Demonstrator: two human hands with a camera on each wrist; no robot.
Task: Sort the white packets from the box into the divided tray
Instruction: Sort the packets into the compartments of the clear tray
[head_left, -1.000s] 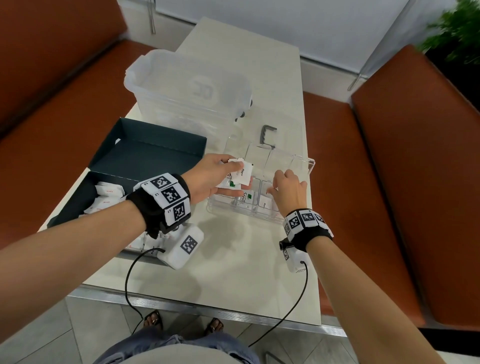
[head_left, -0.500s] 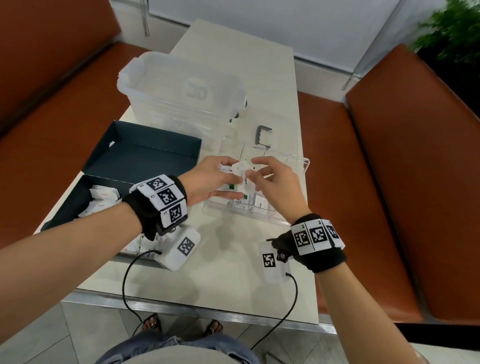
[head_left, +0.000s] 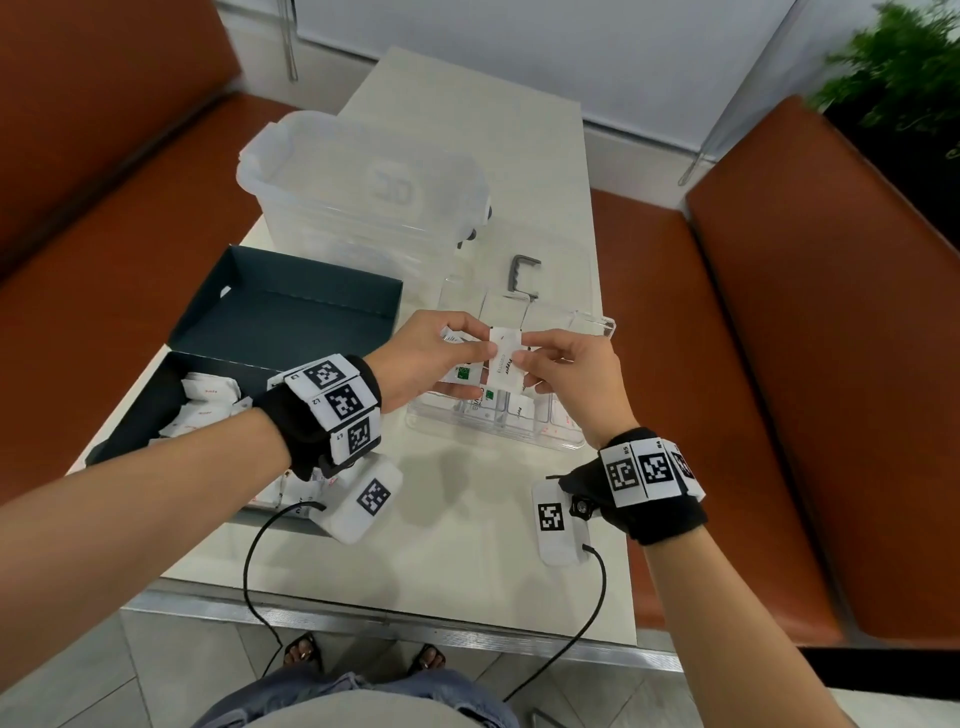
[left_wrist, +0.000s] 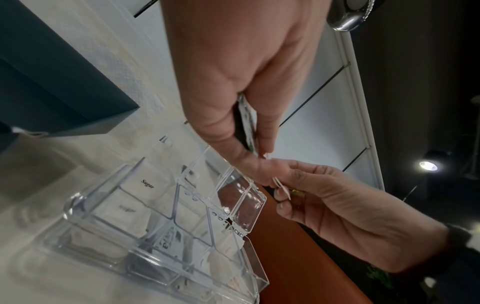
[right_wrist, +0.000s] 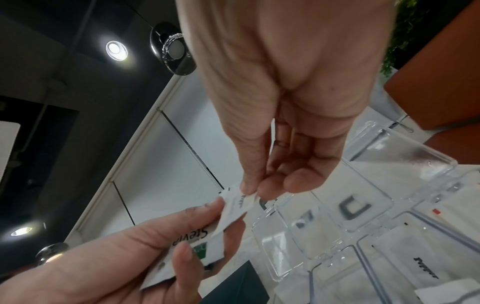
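One pale surface carries one dark open box of white packets at left and one clear divided tray. Above it, two hands, left hand and right hand, pinch one white Pepper packet; the left also grips one Stevia packet.

Both forearms are bare. A black fabric wrist cuff is worn on the left wrist, ringed by white square tiles printed with black coded markers. A white rounded camera pod with one such marker is hung beneath it, and a black cable is led from it. A matching black cuff, pod, black knob and cable are worn on the right wrist. Blue denim and open sandals are seen below.
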